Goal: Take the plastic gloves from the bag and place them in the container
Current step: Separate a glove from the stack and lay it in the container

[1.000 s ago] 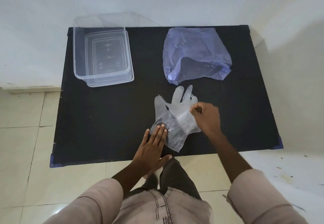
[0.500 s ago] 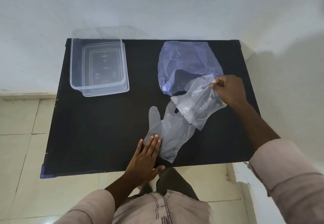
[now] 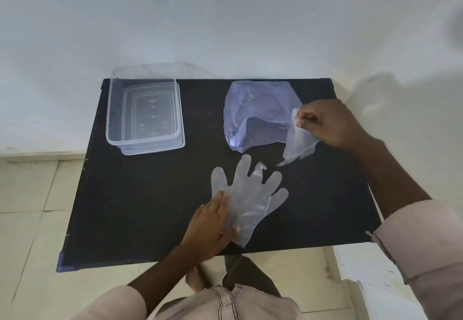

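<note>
One clear plastic glove lies flat near the front of the black table, fingers pointing away from me. My left hand rests flat on its cuff side, pressing it down. My right hand pinches a second clear glove, which hangs down with its fingers touching the table. That glove is beside the right edge of the bluish plastic bag. The clear rectangular container stands open at the back left.
A white wall runs right behind the table. Tiled floor shows to the left and in front. The table's right edge is close to my right forearm. A transparent lid leans behind the container against the wall.
My right hand has peeled the upper glove off the lower one and carried it right and back, beside the bag. My left hand stays pressing the lower glove.
</note>
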